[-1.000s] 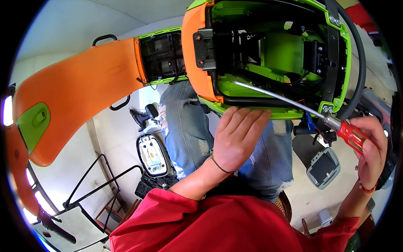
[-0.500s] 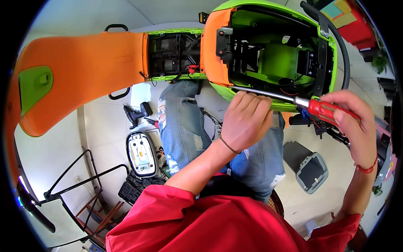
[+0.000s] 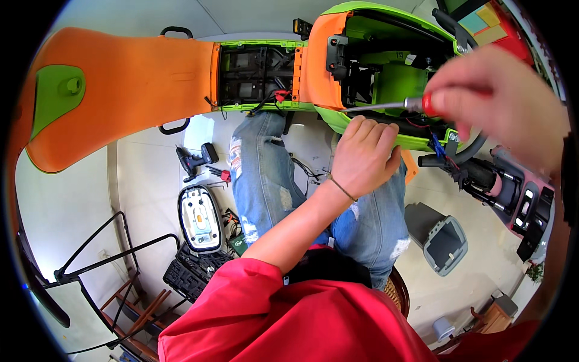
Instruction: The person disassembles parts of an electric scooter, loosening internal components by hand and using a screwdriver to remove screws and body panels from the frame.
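My left hand is curled over the green lower rim of the vehicle body, just below the screwdriver. My right hand, blurred, is closed on the red-handled screwdriver. Its metal shaft lies nearly horizontal, with the tip at the lower corner of the orange panel, where it meets the green trim. The open body shows a dark frame, a green interior and wiring. To the left is an open black battery bay with red connectors, joined to a long orange panel.
On the floor are a cordless drill, an oval black-and-white part, a black tool case and a grey bin. A black metal frame stands at lower left, a pink vehicle at right. My jeaned knees sit below the body.
My right hand has moved upward, swinging the screwdriver handle higher so the shaft has levelled out. My left hand stays on the rim. The view has shifted, showing more floor and surroundings.
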{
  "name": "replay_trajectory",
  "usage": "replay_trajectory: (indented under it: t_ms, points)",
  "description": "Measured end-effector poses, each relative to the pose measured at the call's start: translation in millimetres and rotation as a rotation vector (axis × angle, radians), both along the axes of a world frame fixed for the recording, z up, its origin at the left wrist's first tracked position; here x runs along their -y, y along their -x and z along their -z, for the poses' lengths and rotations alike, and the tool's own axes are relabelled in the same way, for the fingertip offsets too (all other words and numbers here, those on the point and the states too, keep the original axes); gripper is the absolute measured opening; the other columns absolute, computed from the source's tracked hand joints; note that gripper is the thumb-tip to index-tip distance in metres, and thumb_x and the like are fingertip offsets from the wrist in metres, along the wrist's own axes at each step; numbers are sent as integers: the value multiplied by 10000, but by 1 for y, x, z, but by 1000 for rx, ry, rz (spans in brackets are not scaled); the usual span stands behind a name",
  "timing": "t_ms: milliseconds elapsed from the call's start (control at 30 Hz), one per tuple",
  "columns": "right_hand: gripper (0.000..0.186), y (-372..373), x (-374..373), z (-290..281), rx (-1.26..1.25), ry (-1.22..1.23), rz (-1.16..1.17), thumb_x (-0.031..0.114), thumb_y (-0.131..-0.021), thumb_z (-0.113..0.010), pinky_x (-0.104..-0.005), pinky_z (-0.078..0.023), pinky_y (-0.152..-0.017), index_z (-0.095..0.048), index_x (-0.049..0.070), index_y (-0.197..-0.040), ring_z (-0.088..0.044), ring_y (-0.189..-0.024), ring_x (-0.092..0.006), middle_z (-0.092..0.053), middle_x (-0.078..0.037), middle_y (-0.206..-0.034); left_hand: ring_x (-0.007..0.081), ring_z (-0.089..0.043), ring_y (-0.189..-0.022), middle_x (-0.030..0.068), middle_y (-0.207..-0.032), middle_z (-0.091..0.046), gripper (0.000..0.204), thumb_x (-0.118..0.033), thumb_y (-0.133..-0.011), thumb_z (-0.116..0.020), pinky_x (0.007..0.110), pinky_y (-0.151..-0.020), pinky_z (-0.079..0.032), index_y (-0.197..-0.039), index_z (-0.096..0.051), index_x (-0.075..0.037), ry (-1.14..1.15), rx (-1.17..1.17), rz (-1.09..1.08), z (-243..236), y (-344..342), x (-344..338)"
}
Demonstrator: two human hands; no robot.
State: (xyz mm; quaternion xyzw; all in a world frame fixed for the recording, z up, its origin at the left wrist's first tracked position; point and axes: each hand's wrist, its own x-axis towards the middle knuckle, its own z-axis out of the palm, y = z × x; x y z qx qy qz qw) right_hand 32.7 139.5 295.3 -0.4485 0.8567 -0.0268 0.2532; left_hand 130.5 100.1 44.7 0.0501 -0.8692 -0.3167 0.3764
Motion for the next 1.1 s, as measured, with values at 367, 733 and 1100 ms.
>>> replay_trajectory:
  t_ms: [367,733,1100]
  points:
    - [286,-101,-73,70,-130,353,1,71,-869,-590,-450,-465,-567,-580,-29,-1137,-587,-647,-374,-579,-173,-804,302,-565,-867,119,-859,-593,332,-172,-697,-704,411,-869,-426,-974,-577,-38,30,58,-18,3,-16,7]
    - [171,-114,-53,65,-170,442,159,88,-879,-596,-422,-482,-680,-646,-35,-987,-617,-763,-399,-637,-217,-840,300,-575,-930,112,-928,-607,346,-241,-726,-659,426,-905,-420,-995,-597,-32,192,5,-196,21,-11,-7]
    - [246,-56,8,19,-55,155,144,198,-876,-636,-299,-440,-565,-654,-23,-981,-600,-670,-187,-628,-88,-760,297,-538,-933,133,-885,-576,277,-163,-684,-631,426,-1003,-371,-903,-631,7,132,33,-169,19,-4,-18]
